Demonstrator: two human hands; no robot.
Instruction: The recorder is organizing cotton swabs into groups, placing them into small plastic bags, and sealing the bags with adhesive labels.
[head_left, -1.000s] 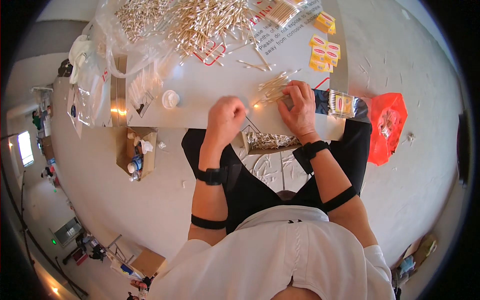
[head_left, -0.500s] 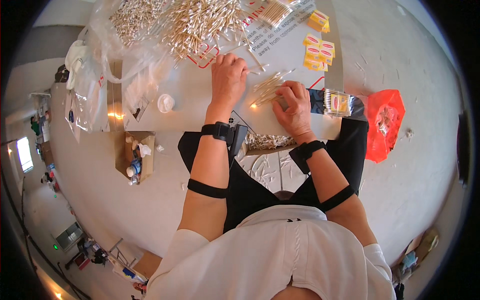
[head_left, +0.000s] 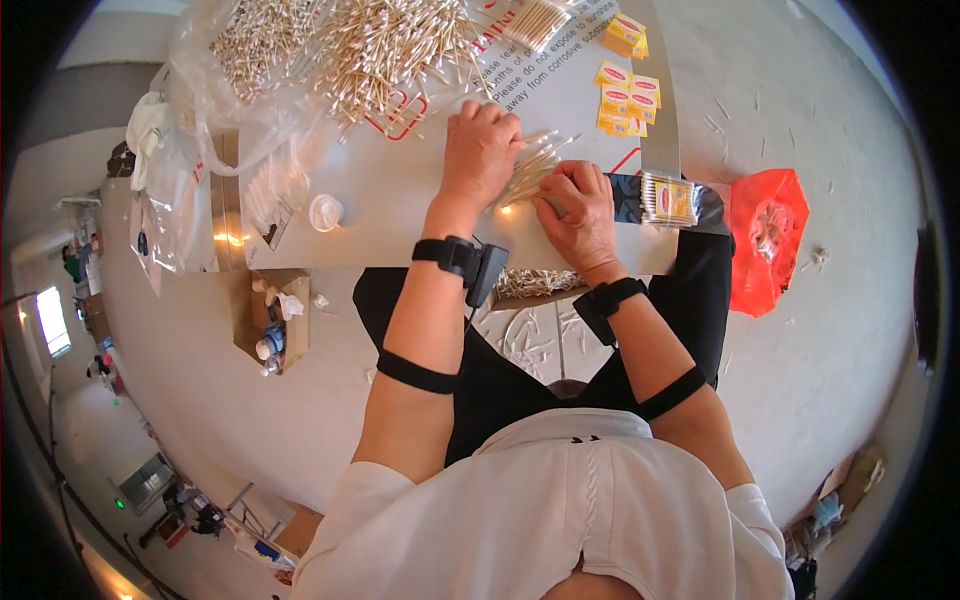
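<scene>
A loose bundle of cotton swabs [head_left: 530, 175] lies on the grey printed board between my hands. My right hand [head_left: 578, 212] curls its fingers around the bundle's right side. On the left, my left hand [head_left: 480, 155] is closed, its thumb and fingertips pinching at a cotton swab beside the bundle; the grip itself is partly hidden. Beyond the left hand rises a big heap of cotton swabs [head_left: 390, 55]. Just right of my right hand, a clear pack of swabs with a yellow label [head_left: 672, 200] rests on a dark patterned strip [head_left: 627, 197].
Yellow labels [head_left: 628, 98] lie in stacks at the far right. A clear plastic bag [head_left: 215, 120] spreads over the left side, near a small white round tub [head_left: 326, 212]. Below the board's edge are a box of swabs [head_left: 540, 284] and an open carton [head_left: 258, 320]; a red bag [head_left: 768, 240] sits right.
My left hand has moved right, up to the swab bundle. My right hand stays by the bundle with its fingers curled. The whole view has shifted slightly.
</scene>
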